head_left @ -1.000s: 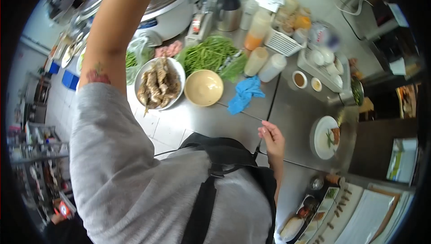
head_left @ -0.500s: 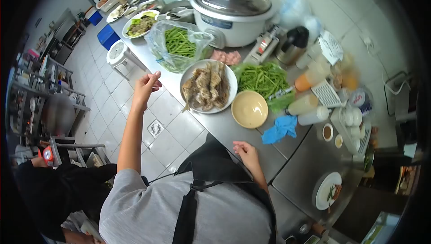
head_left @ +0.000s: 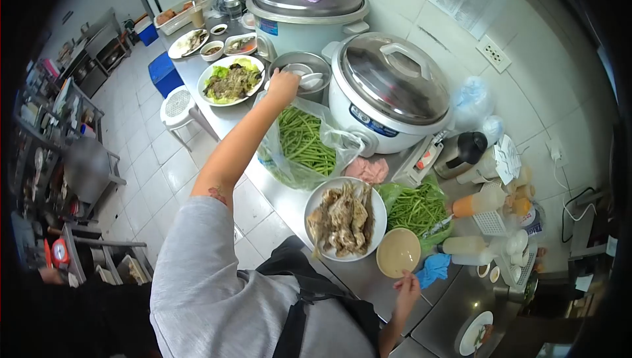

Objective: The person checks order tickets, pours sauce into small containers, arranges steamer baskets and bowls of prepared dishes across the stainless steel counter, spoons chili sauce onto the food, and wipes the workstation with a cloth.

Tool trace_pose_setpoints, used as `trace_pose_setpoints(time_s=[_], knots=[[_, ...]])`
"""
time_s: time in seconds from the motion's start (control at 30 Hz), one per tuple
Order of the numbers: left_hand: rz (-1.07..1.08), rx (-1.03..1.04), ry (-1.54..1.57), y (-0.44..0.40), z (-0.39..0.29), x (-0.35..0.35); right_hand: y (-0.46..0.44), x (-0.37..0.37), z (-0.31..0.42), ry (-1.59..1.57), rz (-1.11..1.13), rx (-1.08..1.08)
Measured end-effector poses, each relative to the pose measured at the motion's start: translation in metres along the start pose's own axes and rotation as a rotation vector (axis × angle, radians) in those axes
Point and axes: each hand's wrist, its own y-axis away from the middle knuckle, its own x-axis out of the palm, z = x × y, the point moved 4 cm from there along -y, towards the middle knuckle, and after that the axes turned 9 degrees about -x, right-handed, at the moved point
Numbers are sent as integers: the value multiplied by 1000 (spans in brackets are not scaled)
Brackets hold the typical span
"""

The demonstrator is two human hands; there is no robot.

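"White floor tiles (head_left: 138,160) down the left of the kitchen. How far along is it?"

"Leftmost, the food on lettuce (head_left: 232,80) looks plated and done. Next, the left hand (head_left: 283,87) is over the rim of the metal pot (head_left: 321,63), fingers bent. Gripping anything? I can't tell."

"And the spoon (head_left: 311,81)?"

"In the pot, just right of those fingers. I'd say the reach is made, with nothing visibly lifted out."

"Further right?"

"Bagged green stalks (head_left: 306,141), then fish (head_left: 345,220) already heaped on a plate, no hand on it. Then the yellow bowl (head_left: 398,253), with the right hand (head_left: 407,287) at its near edge, fingertips drawn close; touching or just beside, I can't say. The blue cloth (head_left: 434,270) is past that."
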Motion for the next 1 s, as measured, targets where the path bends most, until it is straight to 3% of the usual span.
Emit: trace_pose_setpoints(time_s=[0.03,0.13,0.17,0.3,0.4,0.43,0.53,0.63,0.73,1.0], knots=[[193,35,-13,-11,-1,9,-5,0,6,54,-33,-29],[142,1,195,-20,9,-18,-4,14,42,93,-64,-64],[135,87,261,-21,13,-27,-7,22,57,85,-59,-80],[145,121,325,-20,20,-71,-11,37,90,126,-43,-109],[42,54,433,-18,24,-69,-19,42,99,144,-31,-119],[126,88,566,-20,22,-60,-23,47,103,145,-18,-124],[167,280,564,-24,18,16,-32,65,104,154,28,-174],[389,205,72,-11,11,7,-28,85,113,157,40,-188],[400,149,10,-19,22,6,-18,94,118,159,54,-168],[32,170,72,-71,37,-75,4,71,107,136,-35,-165]])
